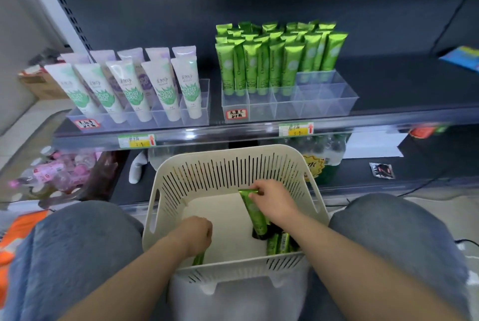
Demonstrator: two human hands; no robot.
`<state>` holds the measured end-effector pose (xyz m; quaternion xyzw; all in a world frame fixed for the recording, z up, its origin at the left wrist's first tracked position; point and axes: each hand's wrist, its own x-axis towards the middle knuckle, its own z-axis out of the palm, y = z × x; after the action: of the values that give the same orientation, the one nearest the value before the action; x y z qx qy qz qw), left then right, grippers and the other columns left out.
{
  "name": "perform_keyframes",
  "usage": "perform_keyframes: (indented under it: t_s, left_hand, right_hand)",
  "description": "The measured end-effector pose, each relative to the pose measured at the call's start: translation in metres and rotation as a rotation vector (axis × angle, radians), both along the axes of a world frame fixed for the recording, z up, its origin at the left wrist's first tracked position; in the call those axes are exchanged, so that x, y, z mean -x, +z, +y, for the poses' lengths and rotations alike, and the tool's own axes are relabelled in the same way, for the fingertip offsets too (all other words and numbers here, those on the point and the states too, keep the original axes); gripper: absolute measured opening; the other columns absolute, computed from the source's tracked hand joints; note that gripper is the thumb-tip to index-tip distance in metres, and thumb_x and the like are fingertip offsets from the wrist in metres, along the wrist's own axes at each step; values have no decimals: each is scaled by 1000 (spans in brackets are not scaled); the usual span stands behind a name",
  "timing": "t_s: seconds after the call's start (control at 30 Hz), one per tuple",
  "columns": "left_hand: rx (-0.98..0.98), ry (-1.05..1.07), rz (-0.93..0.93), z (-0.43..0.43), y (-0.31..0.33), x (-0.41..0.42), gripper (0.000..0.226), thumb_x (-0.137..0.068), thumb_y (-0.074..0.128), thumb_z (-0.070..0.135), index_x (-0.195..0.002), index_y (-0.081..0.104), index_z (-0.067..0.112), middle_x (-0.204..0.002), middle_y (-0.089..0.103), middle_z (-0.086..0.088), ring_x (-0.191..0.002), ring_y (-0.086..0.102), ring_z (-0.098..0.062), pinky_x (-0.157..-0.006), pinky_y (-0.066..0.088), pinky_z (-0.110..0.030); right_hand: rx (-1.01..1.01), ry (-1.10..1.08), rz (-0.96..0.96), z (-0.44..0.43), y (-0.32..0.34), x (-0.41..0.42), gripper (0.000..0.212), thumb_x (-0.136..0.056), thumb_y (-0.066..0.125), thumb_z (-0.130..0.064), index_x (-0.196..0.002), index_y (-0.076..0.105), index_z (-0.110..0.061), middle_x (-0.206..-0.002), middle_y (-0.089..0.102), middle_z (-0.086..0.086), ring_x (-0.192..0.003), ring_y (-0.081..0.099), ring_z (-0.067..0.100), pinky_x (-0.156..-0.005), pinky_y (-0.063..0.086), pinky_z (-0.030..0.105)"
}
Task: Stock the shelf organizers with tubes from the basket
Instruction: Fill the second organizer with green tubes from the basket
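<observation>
Left hand [196, 234] round tube [199, 259], right hand [275, 201] — pinching tilted tube [255, 215]

Bright, even indoor light, soft shadows. Glare along clear shelf edge [259, 132]. Centre sharp, print on green tubes [250, 66] readable. Edges bent by wide lens, corners smeared, price tags [136, 140] blurry.

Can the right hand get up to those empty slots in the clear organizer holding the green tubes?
Probably yes. The empty slots sit at the front right of the organizer, open on top, with nothing above them or between them and the basket. The right hand pinches a green tube.
</observation>
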<state>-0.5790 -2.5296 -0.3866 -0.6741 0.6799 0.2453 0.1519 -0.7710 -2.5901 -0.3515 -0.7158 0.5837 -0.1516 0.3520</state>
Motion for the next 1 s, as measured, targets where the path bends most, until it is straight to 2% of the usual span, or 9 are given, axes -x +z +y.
perform_keyframes:
  t_s: [0.27,0.37,0.47,0.63,0.7,0.77,0.87,0.93,1.0]
  left_hand:
    - [-49,-16,-23,7,13,3,28,-90,48,17,-106,69,10,-112,67,-7,-100,62,-21,-86,49,-26]
    - [-93,-65,-31,10,19,4,27,-84,56,17,-108,68,16,-118,61,-4,-107,59,-21,-92,45,-25]
    - [-112,-80,-3,9,20,2,20,-83,59,18,-101,67,19,-115,58,-2,-105,56,-18,-95,42,-23]
    - [-55,-91,36,-1,28,9,27,-90,58,19,-115,67,12,-125,60,-6,-114,57,-19,-94,40,-16]
    - [-9,-96,39,-8,34,13,26,-90,58,19,-113,69,15,-119,63,-4,-107,61,-17,-87,42,-13]
    - [38,-63,42,-17,41,17,23,-88,60,25,-107,71,20,-104,67,4,-98,62,-10,-88,45,-15]
    - [185,-60,99,-31,57,28,18,-88,61,29,-101,72,24,-88,59,17,-88,57,0,-84,43,-12]
    - [282,-58,161,-41,71,36,15,-89,61,29,-99,72,25,-83,57,19,-81,54,5,-78,40,-9]
    - [353,-25,225,-53,89,44,13,-88,62,26,-94,73,22,-77,58,16,-74,54,3,-77,44,-12]
  right_hand:
    - [-13,-29,-47,10,11,10,17,-92,56,-20,-105,66,-22,-99,65,-7,-88,58,8,-83,50,26]
    - [-13,-32,-67,12,11,12,13,-92,56,-20,-100,66,-23,-88,61,-11,-84,58,7,-75,49,22]
    - [-11,-46,-83,12,13,14,9,-91,57,-21,-90,64,-26,-78,58,-13,-78,57,5,-66,45,18]
    - [-20,-73,-115,8,18,14,9,-91,57,-23,-85,62,-27,-78,59,-11,-77,58,7,-70,49,23]
    - [-29,-95,-141,5,21,15,8,-91,57,-24,-89,64,-24,-83,63,-8,-80,61,9,-73,52,26]
    - [-37,-115,-175,1,24,18,8,-91,58,-25,-90,65,-24,-85,65,-7,-79,62,10,-69,52,24]
    - [-30,-105,-222,-6,30,24,9,-91,58,-25,-94,66,-26,-83,64,-9,-73,61,8,-62,48,19]
    - [-10,-92,-234,-13,38,29,9,-91,58,-24,-94,67,-26,-78,62,-10,-68,58,7,-60,47,19]
    - [23,-98,-254,-23,48,36,9,-90,60,-23,-86,67,-28,-74,61,-10,-67,57,9,-63,48,24]
